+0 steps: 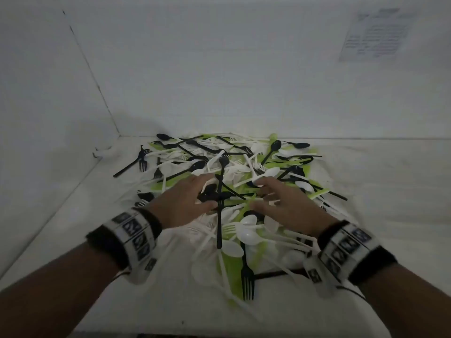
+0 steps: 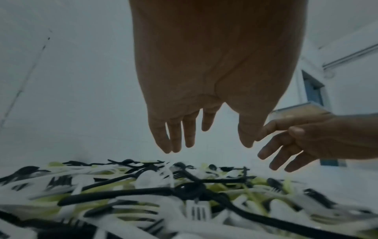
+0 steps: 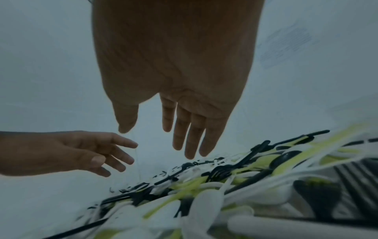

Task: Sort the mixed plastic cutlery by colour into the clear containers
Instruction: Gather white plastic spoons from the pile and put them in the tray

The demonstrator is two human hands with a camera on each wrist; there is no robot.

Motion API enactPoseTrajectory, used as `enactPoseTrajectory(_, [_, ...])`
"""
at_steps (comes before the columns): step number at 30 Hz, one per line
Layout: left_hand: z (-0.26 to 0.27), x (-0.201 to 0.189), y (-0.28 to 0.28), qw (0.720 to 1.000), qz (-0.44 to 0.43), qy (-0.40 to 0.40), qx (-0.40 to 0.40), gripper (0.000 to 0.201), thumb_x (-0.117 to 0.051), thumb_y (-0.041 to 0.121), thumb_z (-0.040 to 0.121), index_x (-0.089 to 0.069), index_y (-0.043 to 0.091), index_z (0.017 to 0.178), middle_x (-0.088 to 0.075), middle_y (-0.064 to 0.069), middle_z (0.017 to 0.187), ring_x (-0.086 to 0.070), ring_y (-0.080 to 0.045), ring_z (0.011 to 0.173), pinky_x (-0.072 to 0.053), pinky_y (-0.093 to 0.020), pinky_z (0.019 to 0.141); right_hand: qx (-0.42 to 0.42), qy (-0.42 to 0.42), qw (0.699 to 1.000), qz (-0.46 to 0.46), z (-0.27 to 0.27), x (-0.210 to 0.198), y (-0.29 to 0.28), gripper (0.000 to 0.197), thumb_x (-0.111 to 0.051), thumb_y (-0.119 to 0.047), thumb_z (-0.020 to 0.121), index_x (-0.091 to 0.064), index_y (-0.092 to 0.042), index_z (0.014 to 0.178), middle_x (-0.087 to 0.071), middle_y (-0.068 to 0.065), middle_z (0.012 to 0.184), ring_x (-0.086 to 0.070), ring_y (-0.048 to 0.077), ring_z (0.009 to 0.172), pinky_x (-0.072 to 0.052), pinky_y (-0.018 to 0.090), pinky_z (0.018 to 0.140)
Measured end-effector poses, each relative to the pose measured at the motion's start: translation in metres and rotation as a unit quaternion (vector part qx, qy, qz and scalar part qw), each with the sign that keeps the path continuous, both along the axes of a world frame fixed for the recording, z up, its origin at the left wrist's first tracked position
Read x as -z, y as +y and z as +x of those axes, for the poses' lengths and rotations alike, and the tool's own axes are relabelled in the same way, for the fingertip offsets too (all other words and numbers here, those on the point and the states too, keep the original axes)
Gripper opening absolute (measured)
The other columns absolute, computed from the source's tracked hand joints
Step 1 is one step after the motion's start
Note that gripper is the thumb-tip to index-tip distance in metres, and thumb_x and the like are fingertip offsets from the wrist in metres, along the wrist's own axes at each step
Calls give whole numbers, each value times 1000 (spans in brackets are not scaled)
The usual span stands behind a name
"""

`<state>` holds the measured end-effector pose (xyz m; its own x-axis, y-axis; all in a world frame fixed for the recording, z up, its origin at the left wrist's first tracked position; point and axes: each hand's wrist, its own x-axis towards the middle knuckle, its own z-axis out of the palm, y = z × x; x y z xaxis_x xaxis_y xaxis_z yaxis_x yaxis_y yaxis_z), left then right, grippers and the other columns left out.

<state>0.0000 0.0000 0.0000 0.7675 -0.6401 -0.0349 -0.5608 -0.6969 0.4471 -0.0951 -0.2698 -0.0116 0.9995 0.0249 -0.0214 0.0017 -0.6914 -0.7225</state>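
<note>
Since both our left hand (image 1: pixel 181 203) and right hand (image 1: pixel 290 206) hovered spread-fingered and empty over the cutlery pile (image 1: pixel 231 191), we figured: pinch one handle, like the long black spoon (image 1: pixel 220 203) between them, instead of raking. Couldn't spot containers anywhere.

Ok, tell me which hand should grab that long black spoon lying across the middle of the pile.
Left, probably. The left hand hovers open with its fingertips right beside the black spoon; the right hand, also open, sits farther to the side over white cutlery.
</note>
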Motion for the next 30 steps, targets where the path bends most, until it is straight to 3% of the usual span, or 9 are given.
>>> enactPoseTrajectory(3, [26, 4, -9, 999, 36, 1, -12, 72, -61, 49, 98, -28, 26, 158, -46, -5, 152, -44, -18, 137, -39, -38, 111, 0, 30, 997, -71, 29, -2, 0, 69, -66, -69, 84, -45, -37, 142, -61, -9, 136, -62, 12, 115, -52, 35, 99])
enactPoseTrajectory(8, [54, 13, -23, 997, 70, 6, -15, 69, -60, 49, 98, -31, 28, 157, -51, -4, 143, -49, -21, 127, -43, -38, 105, 1, 42, 989, -145, 77, 5, -4, 66, -63, -65, 89, -46, -33, 143, -61, -4, 134, -61, 17, 114, -52, 39, 97])
enactPoseTrajectory(10, [64, 14, -28, 997, 75, 3, -21, 68, -60, 50, 97, -33, 28, 156, -52, -3, 141, -50, -21, 127, -44, -40, 106, 8, 47, 984, -170, 96, 8, -6, 58, -61, -57, 94, -45, -32, 144, -61, 0, 134, -61, 21, 115, -52, 41, 96])
enactPoseTrajectory(13, [75, 16, -33, 996, 82, 12, -16, 68, -60, 49, 97, -34, 27, 155, -52, -4, 140, -50, -21, 125, -44, -40, 105, 4, 61, 968, -245, 121, 12, -11, 42, -51, -30, 101, -46, -35, 143, -59, 6, 128, -59, 28, 116, -52, 44, 94])
enactPoseTrajectory(15, [83, 18, -35, 996, 83, 16, -13, 69, -60, 50, 97, -34, 27, 156, -51, -3, 141, -49, -20, 127, -43, -39, 106, -7, 94, 949, -302, 133, 13, -14, 51, -46, -15, 98, -48, -38, 144, -54, 8, 129, -56, 31, 118, -52, 46, 96])
enactPoseTrajectory(20, [94, 21, -39, 995, 93, 22, -9, 69, -60, 51, 97, -34, 27, 156, -51, -3, 143, -47, -22, 130, -42, -41, 108, -36, 113, 908, -403, 151, 18, -15, 51, -51, -5, 95, -57, -32, 139, -54, 6, 131, -58, 30, 119, -52, 37, 85])
enactPoseTrajectory(23, [98, 20, -39, 996, 92, 16, -4, 66, -59, 50, 98, -36, 27, 155, -52, -4, 141, -49, -21, 125, -43, -39, 106, -43, 93, 893, -438, 158, 22, -17, 41, -56, -3, 92, -60, -23, 128, -57, 7, 122, -61, 29, 110, -47, 35, 75])
enactPoseTrajectory(26, [101, 20, -37, 995, 94, 7, 4, 61, -58, 50, 98, -40, 27, 152, -53, -3, 136, -51, -19, 116, -44, -35, 98, -50, 85, 889, -448, 163, 22, -20, 34, -60, -3, 89, -61, -20, 119, -59, 7, 116, -62, 29, 104, -51, 37, 75])
enactPoseTrajectory(30, [109, 22, -34, 994, 109, -7, 10, 51, -55, 41, 101, -44, 27, 148, -52, -3, 136, -47, -21, 125, -40, -35, 99, 1, -25, 905, -424, 165, 15, -23, 15, -60, -26, 97, -64, -24, 112, -53, 6, 115, -53, 30, 109, -49, 40, 80])
